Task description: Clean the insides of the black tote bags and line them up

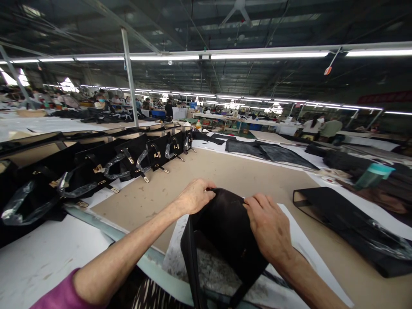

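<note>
A black handbag piece (225,227) stands on a smudged white sheet (209,266) in front of me, with a strap or flap hanging toward my body. My left hand (197,196) pinches its upper left corner between thumb and fingers. On the upper right edge, my right hand (268,223) is closed, its fingers bent over the rim. The thumb of that hand is hidden behind the black material. Both hands hold the piece at about the same height.
Rows of black handbags (125,159) with plastic-wrapped handles stand at the left. Another black bag (350,227) lies at the right, near a green-lidded cup (375,175). Flat black panels (270,152) lie farther back on the brown table covering (206,165). People work in the distance.
</note>
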`<state>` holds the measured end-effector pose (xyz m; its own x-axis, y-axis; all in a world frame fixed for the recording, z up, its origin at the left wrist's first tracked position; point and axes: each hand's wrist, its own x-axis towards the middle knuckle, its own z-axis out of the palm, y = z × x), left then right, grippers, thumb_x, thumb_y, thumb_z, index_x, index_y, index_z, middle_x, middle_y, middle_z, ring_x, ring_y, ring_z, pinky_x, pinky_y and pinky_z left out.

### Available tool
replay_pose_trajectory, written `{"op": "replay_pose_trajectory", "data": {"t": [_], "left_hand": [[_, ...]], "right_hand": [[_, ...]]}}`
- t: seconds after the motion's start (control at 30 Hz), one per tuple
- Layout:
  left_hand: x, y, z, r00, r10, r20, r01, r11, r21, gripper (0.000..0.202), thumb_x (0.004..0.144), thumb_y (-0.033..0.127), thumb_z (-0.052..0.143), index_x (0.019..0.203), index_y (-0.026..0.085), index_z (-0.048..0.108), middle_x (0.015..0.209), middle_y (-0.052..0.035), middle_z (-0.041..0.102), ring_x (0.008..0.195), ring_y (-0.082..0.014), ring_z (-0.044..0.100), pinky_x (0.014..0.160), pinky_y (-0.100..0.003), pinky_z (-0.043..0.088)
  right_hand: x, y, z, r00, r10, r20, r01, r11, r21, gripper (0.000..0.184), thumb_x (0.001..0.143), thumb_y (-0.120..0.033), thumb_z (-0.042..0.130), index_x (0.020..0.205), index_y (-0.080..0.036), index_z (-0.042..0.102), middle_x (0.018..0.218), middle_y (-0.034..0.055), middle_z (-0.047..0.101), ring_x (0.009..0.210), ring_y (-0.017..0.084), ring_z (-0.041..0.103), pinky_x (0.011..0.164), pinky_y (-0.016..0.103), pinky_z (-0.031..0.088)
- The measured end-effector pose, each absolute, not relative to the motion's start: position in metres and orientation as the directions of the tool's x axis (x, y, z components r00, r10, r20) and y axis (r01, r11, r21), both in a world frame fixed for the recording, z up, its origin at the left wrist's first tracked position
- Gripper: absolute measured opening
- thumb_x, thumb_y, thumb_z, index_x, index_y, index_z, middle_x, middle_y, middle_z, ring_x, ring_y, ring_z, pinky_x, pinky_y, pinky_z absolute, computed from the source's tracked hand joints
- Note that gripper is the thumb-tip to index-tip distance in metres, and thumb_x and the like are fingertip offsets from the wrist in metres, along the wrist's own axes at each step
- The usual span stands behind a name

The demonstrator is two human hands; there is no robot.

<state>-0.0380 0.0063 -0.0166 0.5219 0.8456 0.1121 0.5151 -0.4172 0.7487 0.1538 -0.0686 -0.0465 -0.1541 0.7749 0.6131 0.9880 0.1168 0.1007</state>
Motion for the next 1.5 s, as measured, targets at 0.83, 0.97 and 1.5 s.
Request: {"op": "replay_pose_trajectory", "data": {"t": [0.83, 0.97, 1.5], "left_hand": [[-0.052, 0.017, -0.013, 0.584, 0.806, -0.097, 0.377, -0.163, 0.912, 0.032, 0.067, 0.043, 0.053, 0.069, 0.012, 0.06, 0.053, 0.0031, 0.049, 0.048, -0.0071, 0.039, 0.047, -0.019, 0.028], [-0.053, 0.022, -0.017, 0.593, 0.798, -0.107, 0.388, -0.167, 0.906, 0.033, 0.067, 0.044, 0.053, 0.07, 0.012, 0.061, 0.053, 0.003, 0.05, 0.047, -0.007, 0.04, 0.045, -0.019, 0.028], [-0.05, 0.016, -0.018, 0.53, 0.839, -0.119, 0.408, -0.129, 0.904, 0.032, 0.068, 0.043, 0.051, 0.066, 0.013, 0.059, 0.047, 0.0035, 0.046, 0.041, -0.0067, 0.037, 0.039, -0.02, 0.023]], "right_hand": [[0.148, -0.021, -0.011, -0.119, 0.993, 0.001, 0.873, 0.105, -0.476, 0.032, 0.08, -0.034, 0.036, 0.056, -0.016, 0.046, 0.051, -0.0021, 0.047, 0.051, 0.011, 0.043, 0.049, 0.022, 0.029], [0.145, -0.022, -0.009, -0.116, 0.993, -0.022, 0.885, 0.094, -0.456, 0.031, 0.08, -0.034, 0.036, 0.057, -0.016, 0.047, 0.055, -0.0003, 0.052, 0.054, 0.012, 0.047, 0.05, 0.022, 0.031], [0.137, -0.029, -0.005, -0.231, 0.97, 0.075, 0.804, 0.234, -0.547, 0.031, 0.081, -0.035, 0.036, 0.063, -0.017, 0.053, 0.058, -0.0035, 0.051, 0.059, 0.012, 0.047, 0.051, 0.021, 0.03]]}}
